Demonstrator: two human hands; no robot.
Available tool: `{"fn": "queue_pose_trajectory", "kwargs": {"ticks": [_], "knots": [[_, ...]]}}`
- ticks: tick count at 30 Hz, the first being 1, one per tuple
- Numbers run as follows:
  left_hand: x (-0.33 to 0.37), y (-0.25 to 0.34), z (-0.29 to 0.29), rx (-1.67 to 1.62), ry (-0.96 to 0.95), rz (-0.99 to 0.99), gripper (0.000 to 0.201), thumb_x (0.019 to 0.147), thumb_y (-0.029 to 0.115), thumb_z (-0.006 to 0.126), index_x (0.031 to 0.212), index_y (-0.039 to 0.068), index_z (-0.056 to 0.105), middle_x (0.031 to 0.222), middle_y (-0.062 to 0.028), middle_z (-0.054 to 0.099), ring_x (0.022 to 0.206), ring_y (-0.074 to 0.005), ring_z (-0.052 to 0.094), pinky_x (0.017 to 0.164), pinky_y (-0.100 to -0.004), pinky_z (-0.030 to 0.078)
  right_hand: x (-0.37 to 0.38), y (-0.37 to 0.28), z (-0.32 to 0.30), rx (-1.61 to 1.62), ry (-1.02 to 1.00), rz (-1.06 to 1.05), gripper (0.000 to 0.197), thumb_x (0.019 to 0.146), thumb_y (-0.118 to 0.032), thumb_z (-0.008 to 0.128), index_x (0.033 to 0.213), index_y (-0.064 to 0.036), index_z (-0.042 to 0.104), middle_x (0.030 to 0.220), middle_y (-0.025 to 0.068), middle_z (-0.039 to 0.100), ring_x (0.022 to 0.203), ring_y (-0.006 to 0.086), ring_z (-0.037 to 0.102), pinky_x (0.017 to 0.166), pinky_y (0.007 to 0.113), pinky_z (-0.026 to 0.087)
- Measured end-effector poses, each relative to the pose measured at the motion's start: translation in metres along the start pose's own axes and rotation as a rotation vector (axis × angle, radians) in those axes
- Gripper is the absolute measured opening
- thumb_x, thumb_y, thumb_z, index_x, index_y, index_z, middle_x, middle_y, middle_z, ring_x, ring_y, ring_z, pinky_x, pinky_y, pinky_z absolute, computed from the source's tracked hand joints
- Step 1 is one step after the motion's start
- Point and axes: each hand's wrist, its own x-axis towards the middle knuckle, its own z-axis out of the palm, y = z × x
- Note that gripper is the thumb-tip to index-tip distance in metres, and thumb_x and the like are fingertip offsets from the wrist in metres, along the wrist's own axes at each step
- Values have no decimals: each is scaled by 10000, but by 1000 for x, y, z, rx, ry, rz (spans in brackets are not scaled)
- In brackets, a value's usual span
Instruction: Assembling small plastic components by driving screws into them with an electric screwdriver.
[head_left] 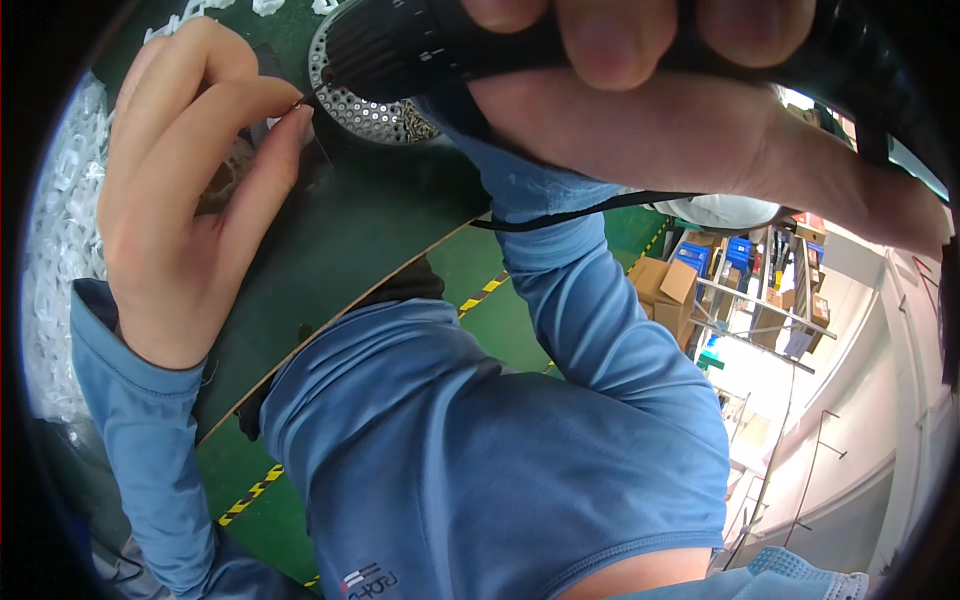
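Pinching with thumb and index fingertips nearly meeting, the left hand (185,190) is holding a tiny dark piece (299,103), presumably that way because it is so small. The right hand (640,130) is wrapping its fingers around a thick black tool (460,45), whose bulk likely calls for a full grip. Between the hands, a round perforated metal plate (372,118) is lying on the green table (330,240), the tool partly hiding it. Clear plastic with white parts (65,230) is sitting left of the left hand; a black cord (560,215) is hanging below the right.
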Motion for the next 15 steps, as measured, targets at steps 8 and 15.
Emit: {"fn": "queue_pose_trajectory", "kwargs": {"ticks": [8,15], "knots": [[1,1,3,-39,53,-59,367,741,-76,792,1063,-58,615,984,-140,566,912,-300,544,812,-348,458,-2,-5,7,-49,72,-1,347,935,-165,688,1198,-11,521,797,106,618,620,203,616,603,295,525],[-13,-15,5,33,-109,-151,361,742,-18,824,1037,-40,616,996,-120,581,892,-285,541,783,-364,456,-7,-3,2,-64,109,7,364,920,-140,698,1208,-13,515,797,106,616,635,207,621,617,300,528]]}}
